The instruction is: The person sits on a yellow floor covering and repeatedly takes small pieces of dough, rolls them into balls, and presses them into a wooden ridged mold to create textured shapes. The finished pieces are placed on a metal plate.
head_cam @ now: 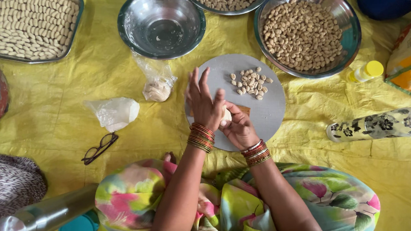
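Left hand (pixel 205 104), fingers (pixel 197 81) straight and slightly apart, presses flat on a lump of dough (pixel 226 114) cupped in the right hand (pixel 238 127), whose fingers curl beneath it, above a round grey board (pixel 270 109). Small shaped pieces (pixel 250 82) lie on the board. The dough is mostly hidden between the palms.

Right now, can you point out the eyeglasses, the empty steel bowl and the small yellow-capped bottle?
eyeglasses (pixel 99 148), head view, on the bridge between the two lenses.
empty steel bowl (pixel 162 34), head view, on its bare inner bottom.
yellow-capped bottle (pixel 374 68), head view, on the yellow cap.
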